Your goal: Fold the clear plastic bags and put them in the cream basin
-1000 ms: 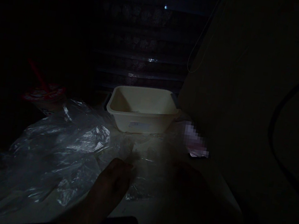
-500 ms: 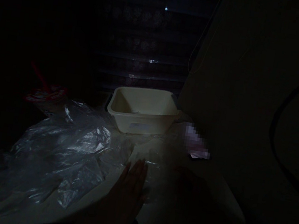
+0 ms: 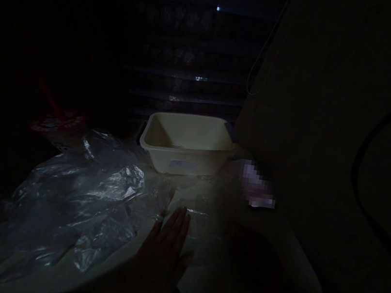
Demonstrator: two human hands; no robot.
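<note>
The scene is very dark. My left hand point(image 3: 166, 245) lies flat on the pale tabletop point(image 3: 203, 289), fingers stretched out and slightly apart. Its fingertips rest at the edge of a small clear plastic bag or film point(image 3: 200, 225). To its left spreads a large heap of crumpled clear plastic point(image 3: 99, 200). My right hand point(image 3: 247, 240) shows only as a dark shape over the right part of the table, so its fingers and anything in them are hidden.
A cream plastic basin point(image 3: 193, 158) with dark handles stands at the back of the table. Left of it is a tub with a red rim point(image 3: 57, 123) and a red stick. A blurred pale packet point(image 3: 257, 187) lies right. Slatted blinds point(image 3: 190, 57) hang behind.
My left hand has shifted slightly to the left, its fingers a little more spread. My right hand shows little visible change in the dark. The basin and crumpled plastic stay in place.
</note>
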